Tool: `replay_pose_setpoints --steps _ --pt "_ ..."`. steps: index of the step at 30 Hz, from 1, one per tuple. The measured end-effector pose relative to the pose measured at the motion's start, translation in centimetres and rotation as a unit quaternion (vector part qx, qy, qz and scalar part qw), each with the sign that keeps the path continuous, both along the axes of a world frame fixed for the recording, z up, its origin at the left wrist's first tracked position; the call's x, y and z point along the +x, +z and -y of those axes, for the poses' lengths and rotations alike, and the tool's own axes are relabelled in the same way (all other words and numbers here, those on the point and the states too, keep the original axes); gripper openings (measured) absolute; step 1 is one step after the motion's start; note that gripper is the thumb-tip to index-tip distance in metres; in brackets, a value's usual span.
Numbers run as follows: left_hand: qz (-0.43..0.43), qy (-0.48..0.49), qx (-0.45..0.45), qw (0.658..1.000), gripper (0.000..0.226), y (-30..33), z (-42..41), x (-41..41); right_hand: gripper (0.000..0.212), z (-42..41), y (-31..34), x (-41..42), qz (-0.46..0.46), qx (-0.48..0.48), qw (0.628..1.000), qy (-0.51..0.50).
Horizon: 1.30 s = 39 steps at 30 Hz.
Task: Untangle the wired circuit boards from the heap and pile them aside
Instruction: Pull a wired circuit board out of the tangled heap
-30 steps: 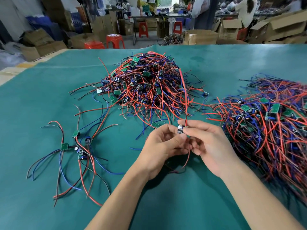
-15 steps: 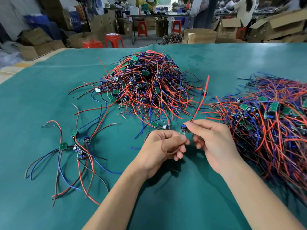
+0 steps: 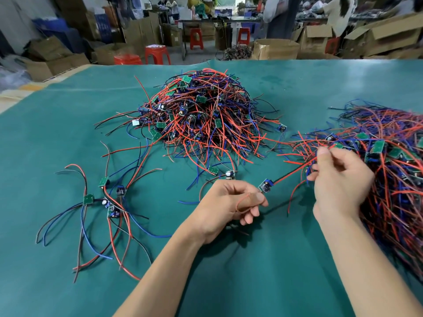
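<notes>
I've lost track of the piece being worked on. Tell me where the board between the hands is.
In the head view, the board hangs mid-frame between the left hand and right hand, just below the central heap.

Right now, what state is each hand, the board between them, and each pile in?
Left hand: pinching a red wire.
Right hand: pinching wires.
Circuit board: lifted, strung between hands.
Centre heap: tangled.
Right heap: tangled.
Left pile: few boards, spread flat.
</notes>
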<state>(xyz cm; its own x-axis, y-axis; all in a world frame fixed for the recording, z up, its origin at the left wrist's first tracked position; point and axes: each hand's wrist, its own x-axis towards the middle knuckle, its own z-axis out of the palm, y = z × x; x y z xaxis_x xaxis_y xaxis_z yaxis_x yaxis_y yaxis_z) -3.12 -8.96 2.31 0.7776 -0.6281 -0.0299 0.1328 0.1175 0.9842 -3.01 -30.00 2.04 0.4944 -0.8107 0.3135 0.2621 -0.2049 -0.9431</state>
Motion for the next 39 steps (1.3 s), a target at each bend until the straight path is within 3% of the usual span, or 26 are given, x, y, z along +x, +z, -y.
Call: replay_pose_setpoints --steps 4,5,7,9,12,16,19,22,26,29,31,32,33,35,37,39 --pt "-0.021 0.056 -0.037 0.998 0.026 0.0 -0.1 0.2 0.015 0.0 0.5 -0.5 0.056 0.004 0.995 -0.081" --pt "-0.029 0.076 -0.049 0.995 0.027 0.0 -0.2 0.3 0.013 -0.4 0.7 -0.7 0.045 0.006 0.998 -0.048" --pt "-0.040 0.100 -0.066 0.992 0.027 0.0 -0.1 0.5 0.018 -2.3 0.6 -1.2 -0.035 -0.009 0.993 0.110" --pt "-0.031 0.100 -0.056 0.993 0.025 -0.1 -0.1 0.4 0.033 -4.6 0.4 -1.7 -0.115 -0.068 0.950 0.281" --pt "0.004 0.094 -0.021 0.995 0.022 -0.2 0.0 0.3 0.027 -6.4 0.3 -2.0 -0.125 -0.114 0.916 0.363" --pt "0.021 0.063 0.009 0.998 0.027 -0.2 -0.1 0.4 0.021 -5.6 0.5 -2.3 -0.105 -0.102 0.926 0.347" --pt "0.022 0.036 0.016 0.999 0.022 0.0 -0.1 0.3 0.004 -4.9 1.3 -2.3 -0.054 -0.086 0.954 0.283" --pt "0.025 0.037 0.019 0.999 0.024 0.1 0.0 0.1 0.021 -2.8 2.7 -2.3 -0.035 -0.071 0.978 0.195" --pt "0.000 0.065 0.000 0.998 0.019 0.0 -0.2 0.2 0.009 1.4 6.1 -3.4 -0.072 -0.028 0.984 0.163" --pt "-0.039 0.091 -0.039 0.994 0.017 0.0 -0.2 0.5 0.044 6.0 7.5 -3.5 -0.184 -0.092 0.976 0.073" --pt "-0.055 0.124 -0.075 0.988 0.015 0.0 -0.2 0.7 0.085 8.0 7.8 -3.5 -0.301 -0.152 0.941 0.002" --pt "-0.059 0.148 -0.092 0.983 0.015 0.0 -0.1 0.9 0.094 8.2 7.8 -3.6 -0.323 -0.169 0.931 -0.019" --pt "-0.060 0.179 -0.109 0.976 0.017 0.0 -0.1 1.1 0.090 7.7 7.8 -3.6 -0.324 -0.196 0.925 -0.027" --pt "-0.049 0.247 -0.135 0.958 0.021 -0.1 -0.3 1.5 0.062 4.1 7.8 -3.2 -0.289 -0.285 0.914 -0.004" --pt "-0.020 0.314 -0.134 0.940 0.021 -0.4 -0.7 1.8 0.040 -0.9 6.6 -2.7 -0.277 -0.365 0.882 0.113" --pt "0.015 0.364 -0.100 0.926 0.020 -0.7 -1.0 2.0 0.034 -5.5 4.4 -2.0 -0.269 -0.406 0.840 0.240"
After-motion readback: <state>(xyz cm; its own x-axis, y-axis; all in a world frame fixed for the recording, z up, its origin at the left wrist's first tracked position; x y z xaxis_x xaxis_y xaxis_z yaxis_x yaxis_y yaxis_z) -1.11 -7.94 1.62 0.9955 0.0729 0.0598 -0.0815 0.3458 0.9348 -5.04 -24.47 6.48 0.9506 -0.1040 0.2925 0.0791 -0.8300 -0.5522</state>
